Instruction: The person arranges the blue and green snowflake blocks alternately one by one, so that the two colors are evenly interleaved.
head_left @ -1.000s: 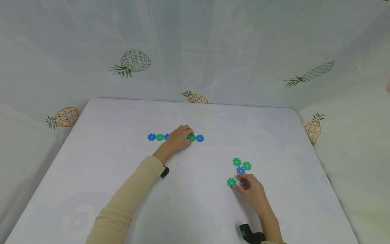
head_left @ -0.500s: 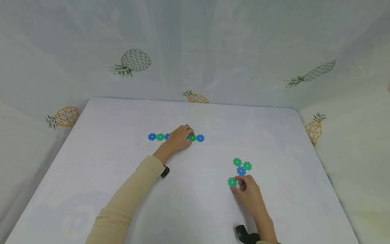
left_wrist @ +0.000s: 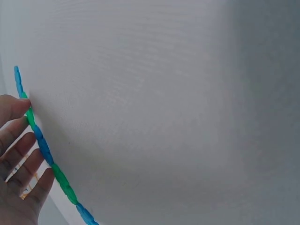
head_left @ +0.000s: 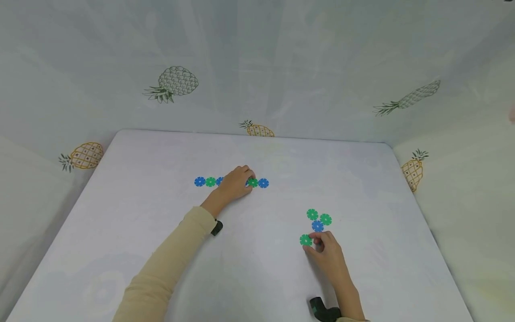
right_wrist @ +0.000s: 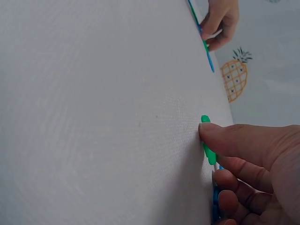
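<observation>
Several blue and green notched plastic discs make a straight row; its right end is a blue disc. My left hand lies over the middle of this row and hides part of it. Its thumb and index finger grip a green disc beside that end. In the left wrist view, the remaining fingertips touch the row's edge. My right hand pinches another green disc between thumb and index finger, just above or on the table. In the right wrist view, blue shows between its curled lower fingers, mostly hidden.
Beyond the right hand lie a blue disc and two green discs, one at the back and one to the right. The white table meets a pineapple-print curtain at its far edge.
The right hand has shifted slightly left and closed its thumb and index finger on the near green disc. Blue seen under that hand earlier no longer shows from above. The left hand stays put.
</observation>
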The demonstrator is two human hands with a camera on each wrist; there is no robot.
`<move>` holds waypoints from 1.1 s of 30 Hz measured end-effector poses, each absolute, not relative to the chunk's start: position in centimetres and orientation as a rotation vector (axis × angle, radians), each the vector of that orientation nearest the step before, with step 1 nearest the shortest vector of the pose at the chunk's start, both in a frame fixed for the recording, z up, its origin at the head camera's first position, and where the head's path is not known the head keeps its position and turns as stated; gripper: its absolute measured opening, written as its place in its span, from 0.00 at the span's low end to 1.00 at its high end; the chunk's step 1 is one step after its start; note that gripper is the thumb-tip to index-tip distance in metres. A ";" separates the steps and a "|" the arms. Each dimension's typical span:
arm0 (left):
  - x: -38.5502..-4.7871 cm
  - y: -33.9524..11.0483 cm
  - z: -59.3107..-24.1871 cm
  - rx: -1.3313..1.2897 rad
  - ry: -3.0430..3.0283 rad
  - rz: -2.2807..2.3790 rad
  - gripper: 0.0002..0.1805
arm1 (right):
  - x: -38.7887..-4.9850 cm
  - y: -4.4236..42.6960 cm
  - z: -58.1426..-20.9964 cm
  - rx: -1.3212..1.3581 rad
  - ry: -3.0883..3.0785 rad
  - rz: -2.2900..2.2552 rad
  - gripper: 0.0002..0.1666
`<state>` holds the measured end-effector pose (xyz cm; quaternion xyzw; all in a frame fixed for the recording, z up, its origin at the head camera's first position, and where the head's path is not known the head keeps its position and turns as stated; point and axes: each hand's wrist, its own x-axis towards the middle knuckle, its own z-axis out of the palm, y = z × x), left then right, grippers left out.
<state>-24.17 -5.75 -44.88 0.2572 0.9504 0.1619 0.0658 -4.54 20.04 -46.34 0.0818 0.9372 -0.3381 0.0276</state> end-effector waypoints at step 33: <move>-24.7 -4.4 -44.9 0.729 2.844 0.482 0.23 | -4.5 20.0 -46.4 0.246 2.904 -1.040 0.19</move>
